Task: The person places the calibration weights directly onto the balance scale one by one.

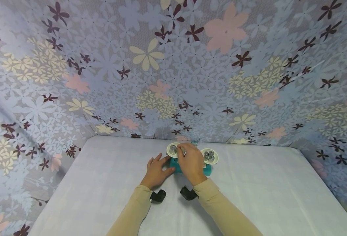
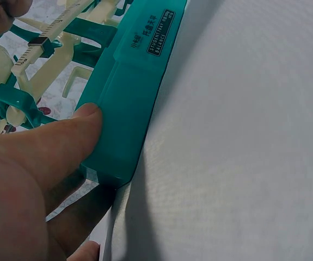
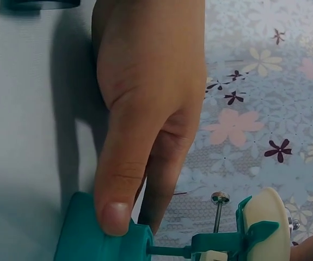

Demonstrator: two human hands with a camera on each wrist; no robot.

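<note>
A teal tray balance [image 1: 177,167] with cream pans stands on the table. My left hand [image 1: 155,172] grips the left end of its base; the thumb [image 2: 88,117] lies on the front of the base. My right hand [image 1: 192,161] reaches over the balance, thumb and finger bent at the left pan [image 1: 168,153]. A silver metal weight [image 1: 173,149] sits in that pan right beside those fingertips. I cannot tell whether they pinch anything. In the right pan [image 1: 216,159] stand several silver weights [image 1: 209,156]. A dark rider [image 2: 38,42] sits on the scaled beam [image 2: 58,24].
A white cloth covers the table [image 1: 265,186]. Floral fabric [image 1: 167,75] rises behind its far edge, close behind the balance. The sides also have floral fabric. Black wrist cameras [image 1: 158,196] sit at both cuffs, a little apart. A threaded adjusting screw [image 3: 218,209] sticks out beside the left pan.
</note>
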